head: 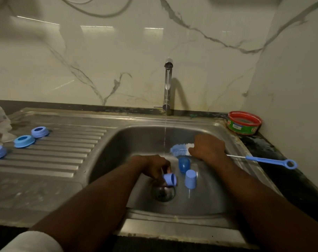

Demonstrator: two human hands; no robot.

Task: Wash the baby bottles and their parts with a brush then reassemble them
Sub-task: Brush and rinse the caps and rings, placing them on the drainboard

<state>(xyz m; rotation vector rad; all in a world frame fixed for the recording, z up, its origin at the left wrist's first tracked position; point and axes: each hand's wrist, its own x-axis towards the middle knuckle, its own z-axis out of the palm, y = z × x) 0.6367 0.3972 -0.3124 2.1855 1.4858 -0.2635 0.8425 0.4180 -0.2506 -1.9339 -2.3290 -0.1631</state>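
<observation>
Steel sink (218, 130) under running tap (168, 84): light-blue cap (170, 179) is pinched closed in left hand (152, 167) over the drain, bottle brush (180, 149) is gripped by right hand (208, 147); cap's opening is best kept turned toward the stream.

Steel sink (200, 218) under a thin stream from the tap (167, 86). Left hand (152, 167) gripping a light-blue cap (170, 179) above the drain (163, 193); right hand (208, 147) closed around a bottle brush (181, 149). Two more caps (190, 179) in the basin; three blue collar rings (24, 141) on the drainboard (45, 160).
</observation>
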